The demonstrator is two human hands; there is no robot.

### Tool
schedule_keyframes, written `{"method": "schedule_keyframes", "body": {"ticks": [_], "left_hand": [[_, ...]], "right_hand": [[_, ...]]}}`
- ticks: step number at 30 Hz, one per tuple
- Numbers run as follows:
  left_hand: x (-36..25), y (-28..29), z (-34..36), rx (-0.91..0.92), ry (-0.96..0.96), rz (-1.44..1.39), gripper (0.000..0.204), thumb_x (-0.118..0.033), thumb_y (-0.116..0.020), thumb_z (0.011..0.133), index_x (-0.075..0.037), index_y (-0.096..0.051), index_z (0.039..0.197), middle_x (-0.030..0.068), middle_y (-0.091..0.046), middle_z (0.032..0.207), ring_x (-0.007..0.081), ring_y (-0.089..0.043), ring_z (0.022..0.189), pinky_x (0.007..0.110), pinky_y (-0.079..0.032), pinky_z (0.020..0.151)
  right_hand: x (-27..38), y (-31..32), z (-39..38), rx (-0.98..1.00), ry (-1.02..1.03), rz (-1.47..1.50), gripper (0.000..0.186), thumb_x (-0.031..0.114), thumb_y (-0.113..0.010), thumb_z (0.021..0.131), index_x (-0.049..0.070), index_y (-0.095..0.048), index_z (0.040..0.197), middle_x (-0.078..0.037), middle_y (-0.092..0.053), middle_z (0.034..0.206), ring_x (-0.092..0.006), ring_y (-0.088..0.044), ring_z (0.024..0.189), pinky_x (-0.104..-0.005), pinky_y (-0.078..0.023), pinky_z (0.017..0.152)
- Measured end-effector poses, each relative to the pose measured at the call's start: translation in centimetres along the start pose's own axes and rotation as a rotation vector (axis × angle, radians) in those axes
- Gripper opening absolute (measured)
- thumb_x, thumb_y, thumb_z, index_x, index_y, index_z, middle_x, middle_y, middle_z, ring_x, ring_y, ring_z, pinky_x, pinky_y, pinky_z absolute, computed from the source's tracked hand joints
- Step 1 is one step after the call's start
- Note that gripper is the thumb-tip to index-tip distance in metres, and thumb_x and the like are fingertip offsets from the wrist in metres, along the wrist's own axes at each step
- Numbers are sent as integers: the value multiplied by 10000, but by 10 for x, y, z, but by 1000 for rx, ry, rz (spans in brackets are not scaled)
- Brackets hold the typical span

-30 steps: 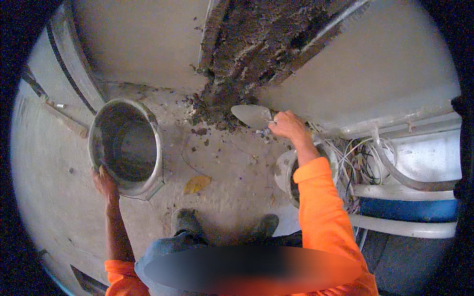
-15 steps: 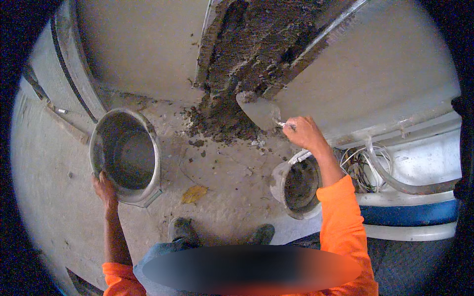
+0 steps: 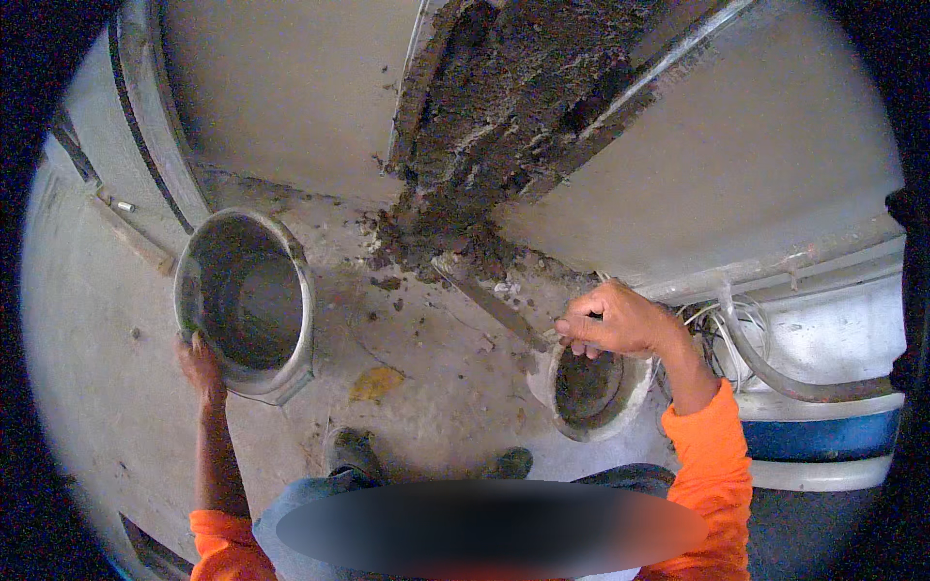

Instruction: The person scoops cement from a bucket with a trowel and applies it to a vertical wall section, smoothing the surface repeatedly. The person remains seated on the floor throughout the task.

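My left hand (image 3: 202, 370) grips the near-left rim of a large grey tub (image 3: 308, 290), its fingers curled over the edge. Inside, the tub is dark and smeared. My right hand (image 3: 625, 318) is closed round a trowel (image 3: 494, 312), whose handle is mostly hidden in the fist. The blade is turned nearly edge-on and slants to the upper left, its tip at crumbled dark mortar (image 3: 441, 232) on the floor. Rough wet mortar (image 3: 538, 87) covers the strip of wall above. A smaller bucket (image 3: 635, 392) with dark residue stands just below my right hand.
Smooth grey wall panels (image 3: 281, 97) flank the mortar strip, with straight edging (image 3: 668, 63) along its right side. Coiled cables (image 3: 746, 320) and a bent pipe (image 3: 804, 387) lie at right. A yellow leaf (image 3: 376, 383) and a wooden piece (image 3: 136, 232) lie on the floor.
My right hand has come down and to the right, from beside the wall base to above the small bucket. The trowel blade has turned from flat to edge-on. My left hand stays on the tub.
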State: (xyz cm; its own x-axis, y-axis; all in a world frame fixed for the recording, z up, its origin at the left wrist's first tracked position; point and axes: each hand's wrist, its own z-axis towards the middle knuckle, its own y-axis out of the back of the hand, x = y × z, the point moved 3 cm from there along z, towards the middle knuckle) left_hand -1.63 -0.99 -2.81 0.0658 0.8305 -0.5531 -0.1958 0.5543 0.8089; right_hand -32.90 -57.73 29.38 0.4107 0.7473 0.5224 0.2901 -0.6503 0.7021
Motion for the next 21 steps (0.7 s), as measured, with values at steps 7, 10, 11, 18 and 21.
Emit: {"method": "schedule_keyframes", "body": {"ticks": [7, 10, 11, 18, 21], "left_hand": [[-22, 16, -6, -8, 213, -187, 422, -281, -519, 966, 59, -553, 1213, 242, -626, 1119, 409, -592, 1038, 486, -438, 913], [-21, 11, -4, -21, 165, -196, 405, -256, -505, 962, 57, -555, 1215, 243, -622, 1116, 405, -590, 1035, 482, -439, 917], [-22, 9, -3, -19, 135, -189, 407, -247, -499, 961, 54, -549, 1229, 244, -617, 1131, 403, -585, 1045, 478, -437, 927], [-25, 10, -9, -7, 165, -255, 415, -208, -489, 958, 64, -528, 1268, 250, -563, 1239, 402, -543, 1120, 473, -412, 982], [-15, 4, -10, -22, 79, -181, 426, -215, -485, 961, 68, -523, 1277, 250, -565, 1229, 406, -544, 1118, 478, -412, 984]], "right_hand": [[5, 68, -11, -300, -178, 202, 316, 289, -583, 995, 7, -678, 891, -55, -658, 723, -128, -618, 633, -304, -525, 594], [4, 76, -46, -343, -136, 48, 307, 308, -605, 975, 26, -674, 877, -79, -670, 731, -154, -632, 626, -337, -527, 602], [-1, 70, -52, -327, -144, -46, 299, 301, -611, 973, 21, -675, 889, -86, -674, 741, -166, -642, 637, -338, -527, 614], [-89, 14, -116, 2, -486, -429, 468, 503, -626, 892, 44, -717, 882, -221, -704, 885, -383, -695, 852, -501, -535, 789], [-139, -4, -161, 116, -687, -464, 483, 496, -611, 885, 36, -739, 960, -210, -721, 933, -396, -699, 924, -504, -541, 859]]}}
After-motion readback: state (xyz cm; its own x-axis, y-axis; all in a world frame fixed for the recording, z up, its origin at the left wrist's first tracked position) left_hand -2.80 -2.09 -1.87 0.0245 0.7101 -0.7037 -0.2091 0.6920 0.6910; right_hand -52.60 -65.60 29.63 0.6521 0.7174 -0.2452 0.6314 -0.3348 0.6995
